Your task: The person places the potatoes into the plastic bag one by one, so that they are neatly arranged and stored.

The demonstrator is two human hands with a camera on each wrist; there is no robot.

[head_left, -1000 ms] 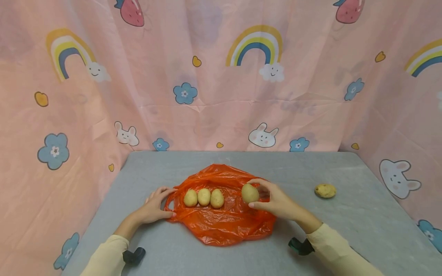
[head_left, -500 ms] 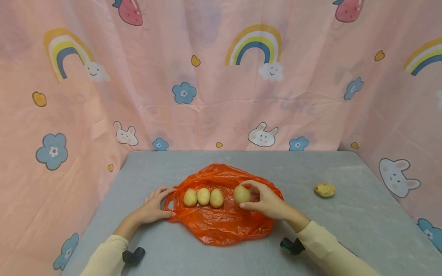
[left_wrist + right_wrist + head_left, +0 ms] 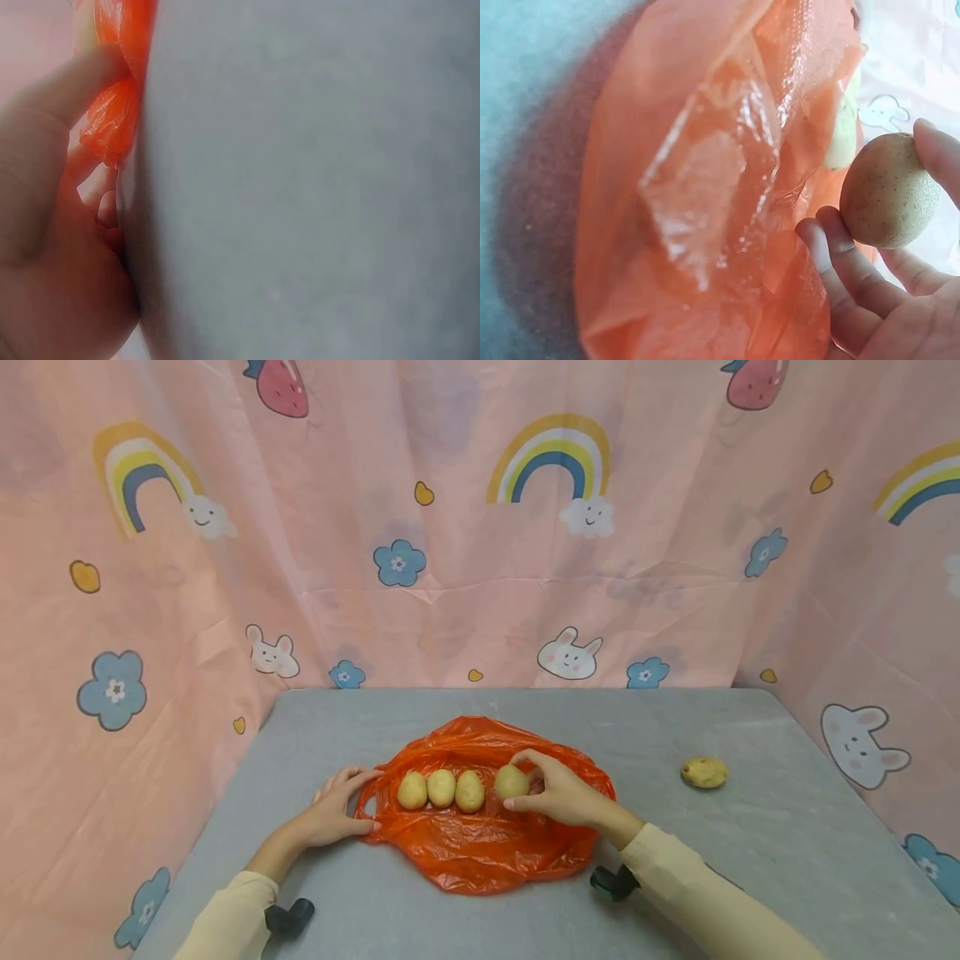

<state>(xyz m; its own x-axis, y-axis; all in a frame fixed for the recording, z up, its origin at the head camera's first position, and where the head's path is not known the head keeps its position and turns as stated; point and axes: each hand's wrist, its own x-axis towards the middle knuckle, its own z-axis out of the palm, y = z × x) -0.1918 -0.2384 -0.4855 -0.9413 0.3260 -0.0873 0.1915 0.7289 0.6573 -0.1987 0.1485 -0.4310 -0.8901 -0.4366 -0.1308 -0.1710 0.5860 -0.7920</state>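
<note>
An orange plastic bag [image 3: 480,852] lies flat and spread out in the middle of the grey table. Three potatoes [image 3: 441,788] sit side by side in a row on its left half. My right hand [image 3: 562,792] holds another potato [image 3: 511,782] between thumb and fingers, just right of that row. The right wrist view shows this potato [image 3: 891,191] pinched at the fingertips beside the crumpled bag [image 3: 705,187]. At the bag's left end, my left hand [image 3: 333,810] rests with thumb and forefinger spread apart on the handle edges. The left wrist view shows its thumb [image 3: 75,82] against the orange plastic.
One more potato [image 3: 704,772], more yellow, lies alone on the table [image 3: 645,718] to the right of the bag. A pink patterned curtain [image 3: 480,610] hangs behind the table and along both sides. Dark straps show at both wrists.
My right hand has moved left over the bag with its potato, closer to the row of three. The left hand has stayed in place.
</note>
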